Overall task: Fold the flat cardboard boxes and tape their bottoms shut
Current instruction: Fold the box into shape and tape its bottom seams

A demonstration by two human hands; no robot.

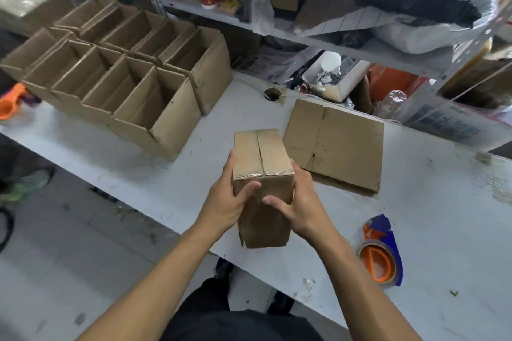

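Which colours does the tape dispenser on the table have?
The tape dispenser is blue and orange, seen in the head view.

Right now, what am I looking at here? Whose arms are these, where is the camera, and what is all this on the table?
There is no machine: a person wears a camera on the head, looking down at their own arms. The left hand and right hand grip a folded cardboard box from both sides, bottom up; clear tape runs along its closed seam. On the white table lie a flat cardboard box not yet folded, a tape dispenser at the right, and rows of finished open boxes at the left. Cluttered shelves stand behind.
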